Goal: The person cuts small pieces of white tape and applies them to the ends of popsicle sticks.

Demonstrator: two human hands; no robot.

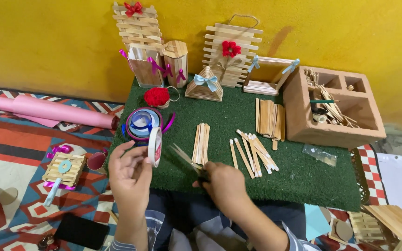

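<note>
We hold a white tape roll (155,146) upright in our left hand (129,179), fingers clasped around its rim, at about seven o'clock on the green mat (298,176). Our right hand (224,183) sits just at four o'clock of the roll, clenched on the handles of scissors (187,160), whose blades part and point toward ten o'clock, close to the tape. Just past the blades, at twelve o'clock, lies a bundle of wooden sticks (201,143); loose sticks (253,151) spread at two o'clock. Ribbon spools (141,123) rest at eleven o'clock of the roll, a clay block (303,116) far at two.
</note>
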